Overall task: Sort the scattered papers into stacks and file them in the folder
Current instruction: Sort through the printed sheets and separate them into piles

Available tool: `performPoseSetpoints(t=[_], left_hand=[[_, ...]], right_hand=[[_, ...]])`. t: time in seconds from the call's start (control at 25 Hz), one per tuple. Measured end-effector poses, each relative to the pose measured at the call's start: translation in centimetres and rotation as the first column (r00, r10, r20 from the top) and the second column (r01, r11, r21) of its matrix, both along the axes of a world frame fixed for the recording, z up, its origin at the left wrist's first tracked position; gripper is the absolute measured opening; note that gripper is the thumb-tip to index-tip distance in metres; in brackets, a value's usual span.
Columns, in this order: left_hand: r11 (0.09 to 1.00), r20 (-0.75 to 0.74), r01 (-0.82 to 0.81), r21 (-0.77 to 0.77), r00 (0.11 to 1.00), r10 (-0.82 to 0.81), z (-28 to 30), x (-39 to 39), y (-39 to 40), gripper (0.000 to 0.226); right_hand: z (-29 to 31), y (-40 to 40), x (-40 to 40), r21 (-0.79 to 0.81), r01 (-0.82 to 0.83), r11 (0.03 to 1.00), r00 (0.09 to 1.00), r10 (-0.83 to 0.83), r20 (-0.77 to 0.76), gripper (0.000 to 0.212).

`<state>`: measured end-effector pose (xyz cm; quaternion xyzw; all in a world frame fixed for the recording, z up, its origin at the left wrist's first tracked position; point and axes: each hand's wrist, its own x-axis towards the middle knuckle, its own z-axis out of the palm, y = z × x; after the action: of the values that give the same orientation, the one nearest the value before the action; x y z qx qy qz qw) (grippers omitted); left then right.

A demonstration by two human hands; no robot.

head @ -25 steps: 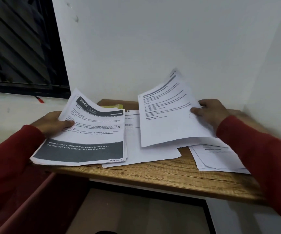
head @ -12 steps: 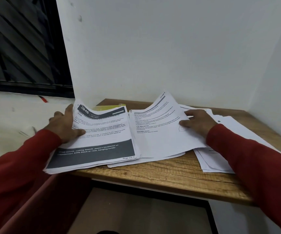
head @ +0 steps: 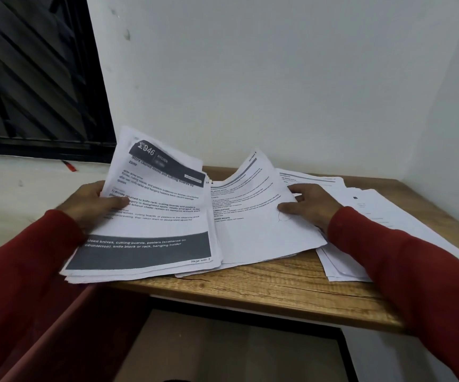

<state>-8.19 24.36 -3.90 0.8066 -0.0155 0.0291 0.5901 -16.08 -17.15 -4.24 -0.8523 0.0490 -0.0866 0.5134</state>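
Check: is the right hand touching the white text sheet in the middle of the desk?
Touching. The head view shows the right hand gripping the white text sheet at its right edge, thumb on top.

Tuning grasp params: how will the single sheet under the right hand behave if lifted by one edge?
Likely floppy: the sheet already bows upward at its far edge under the right hand. Probably very light, a single page. It may slide over the papers beneath rather than grip.

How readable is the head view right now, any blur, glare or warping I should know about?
Head view: dim, flat light, no glare on the papers; the stack in the left hand shows legible bold headings, while the sheet under the right hand is too small to read; left fingers slightly smeared; wide-angle bending at the table edge.
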Motion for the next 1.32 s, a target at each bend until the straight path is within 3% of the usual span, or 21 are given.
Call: performPoseSetpoints(t=[0.16,0.36,0.44,0.52,0.6,0.64,0.76,0.8,0.88,0.96,1.0,1.08,1.16,1.24,1.32], left_hand=[[1.0,0.063,0.027,0.0,0.998,-0.027,0.6,-0.1,-0.5,0.029],[0.984,0.081,-0.126,0.126,0.99,0.117,0.0,0.2,-0.5,0.031],[0.982,0.08,-0.12,0.144,0.991,0.109,-0.4,0.3,-0.8,0.032],[0.976,0.092,-0.109,0.186,0.991,0.093,-0.5,0.5,-0.8,0.031],[0.971,0.102,-0.103,0.216,0.991,0.082,-0.6,0.6,-1.0,0.029],[0.971,0.1,-0.102,0.217,0.992,0.082,-0.7,0.7,-1.3,0.029],[0.974,0.093,-0.114,0.198,0.991,0.097,-0.9,0.5,-1.9,0.029],[0.973,0.094,-0.112,0.202,0.991,0.095,-1.0,0.6,-1.9,0.029],[0.972,0.094,-0.103,0.214,0.992,0.084,-1.0,0.7,-1.9,0.029],[0.975,0.088,-0.085,0.208,0.994,0.068,-1.1,0.9,-1.8,0.031],[0.977,0.082,-0.074,0.2,0.995,0.059,-1.1,0.9,-1.9,0.031],[0.98,0.076,-0.055,0.193,0.996,0.041,-1.1,0.8,-1.9,0.031],[0.98,0.077,-0.045,0.195,0.997,0.03,-1.2,0.8,-1.8,0.03],[0.98,0.073,-0.043,0.193,0.997,0.029,-1.2,0.9,-1.8,0.03],[0.978,0.07,-0.033,0.206,0.997,0.019,-1.2,0.8,-2.0,0.029]], right_hand=[[1.4,0.5,0.3,-0.036,0.021,0.999,0.999,-0.02,0.043,0.007],[1.5,1.0,1.6,-0.157,-0.054,0.986,0.984,0.027,-0.175,0.043],[1.6,-0.9,1.7,-0.248,0.061,0.967,0.991,-0.088,-0.098,0.038],[1.8,-4.3,1.4,-0.472,0.196,0.859,0.971,-0.239,-0.032,0.032],[1.7,-7.9,0.6,-0.653,0.222,0.724,0.927,-0.364,-0.088,0.048],[1.5,-9.6,0.2,-0.68,0.213,0.702,0.905,-0.404,-0.133,0.058],[0.1,-12.5,0.1,-0.642,0.217,0.735,0.884,-0.427,-0.19,0.092],[-0.1,-12.2,-0.1,-0.599,0.241,0.764,0.9,-0.406,-0.156,0.088],[0.1,-11.4,0.2,-0.519,0.335,0.787,0.913,-0.407,-0.028,0.055],[0.7,-10.3,0.5,-0.575,0.382,0.724,0.91,-0.404,0.096,0.034],[0.9,-9.7,0.8,-0.642,0.365,0.674,0.916,-0.382,0.119,0.035],[1.6,-8.1,1.0,-0.74,0.228,0.632,0.941,-0.337,0.002,0.053],[1.4,-6.7,1.4,-0.728,0.055,0.683,0.927,-0.307,-0.218,0.064],[1.2,-5.5,1.3,-0.644,-0.02,0.765,0.92,-0.239,-0.311,0.059],[0.9,-5.1,1.2,-0.555,-0.022,0.831,0.942,-0.17,-0.291,0.039]])
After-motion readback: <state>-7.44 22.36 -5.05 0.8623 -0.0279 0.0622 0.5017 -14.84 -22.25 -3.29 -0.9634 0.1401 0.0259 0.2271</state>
